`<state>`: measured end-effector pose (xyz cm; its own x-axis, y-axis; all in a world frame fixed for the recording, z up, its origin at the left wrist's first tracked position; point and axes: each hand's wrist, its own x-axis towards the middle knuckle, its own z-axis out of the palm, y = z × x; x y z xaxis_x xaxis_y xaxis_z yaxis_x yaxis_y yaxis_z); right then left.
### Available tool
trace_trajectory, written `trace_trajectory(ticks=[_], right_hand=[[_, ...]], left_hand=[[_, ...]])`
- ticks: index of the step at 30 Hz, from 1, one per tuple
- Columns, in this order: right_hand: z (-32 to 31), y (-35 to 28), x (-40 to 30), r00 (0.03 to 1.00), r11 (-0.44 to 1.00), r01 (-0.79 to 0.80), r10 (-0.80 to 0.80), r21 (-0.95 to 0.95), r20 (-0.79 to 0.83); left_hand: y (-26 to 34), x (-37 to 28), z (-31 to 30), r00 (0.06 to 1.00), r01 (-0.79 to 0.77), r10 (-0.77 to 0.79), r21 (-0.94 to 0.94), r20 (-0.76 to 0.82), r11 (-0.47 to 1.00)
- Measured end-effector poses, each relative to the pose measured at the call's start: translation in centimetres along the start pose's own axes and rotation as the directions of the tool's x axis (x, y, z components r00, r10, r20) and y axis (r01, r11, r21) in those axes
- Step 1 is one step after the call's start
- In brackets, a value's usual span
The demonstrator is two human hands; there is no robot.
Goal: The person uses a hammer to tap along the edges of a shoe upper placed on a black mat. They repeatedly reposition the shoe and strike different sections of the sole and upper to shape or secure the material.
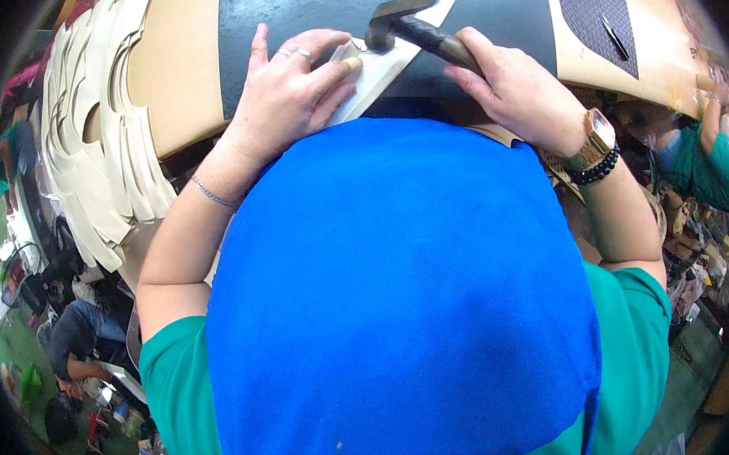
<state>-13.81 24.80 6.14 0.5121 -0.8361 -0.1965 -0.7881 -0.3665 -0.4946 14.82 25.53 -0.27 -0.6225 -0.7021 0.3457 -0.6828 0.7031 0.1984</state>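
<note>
My right hand [513, 89] grips the dark handle of a cobbler's hammer [410, 24]. The hammer's rounded face is down at the upper end of a pale strip-like piece [382, 70], which seems to have a folded edge. The thumb and fingers of my left hand [305, 74] press on that piece close beside the hammer head, with the little finger raised. Whether the hammer face touches the piece cannot be told. Beneath lies a black smooth sheet or slab [291, 7] on the bench.
Many cream cut pieces [102, 165] lie overlapped at the left, next to a tan sheet [174, 49]. At the upper right, a pen-like tool [615, 38] rests on a dark textured piece [592, 15]. Other people are at both sides; cluttered shelves stand at the right.
</note>
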Motion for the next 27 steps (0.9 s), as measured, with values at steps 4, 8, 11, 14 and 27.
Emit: trace_trajectory(ticks=[4, 8, 11, 14, 27], right_hand=[[1.1, 0.8, 0.6, 0.99, 0.994, 0.092, -0.086, 0.052, -0.113], [0.4, 0.5, 1.9, 0.999, 1.0, -0.003, 0.004, 0.022, -0.05], [0.5, 0.7, 2.7, 0.947, 0.979, 0.146, -0.095, 0.146, -0.306], [0.9, 1.5, 2.6, 0.98, 0.992, 0.04, -0.016, 0.12, -0.197], [0.4, 1.4, 1.9, 0.987, 0.995, -0.062, 0.073, 0.083, -0.14]], left_hand=[[0.1, 0.0, 0.3, 0.993, 0.1, -0.102, -0.043, -0.056, 0.994], [-0.9, 1.5, 0.8, 0.991, 0.129, -0.131, -0.056, -0.024, 0.99], [-1.7, 2.9, 1.4, 0.988, 0.138, -0.146, -0.122, -0.054, 0.983], [-1.7, 4.0, 1.7, 0.971, 0.197, -0.2, -0.04, -0.128, 0.98], [-2.0, 5.0, 2.4, 0.958, 0.255, -0.286, -0.371, -0.028, 0.893]])
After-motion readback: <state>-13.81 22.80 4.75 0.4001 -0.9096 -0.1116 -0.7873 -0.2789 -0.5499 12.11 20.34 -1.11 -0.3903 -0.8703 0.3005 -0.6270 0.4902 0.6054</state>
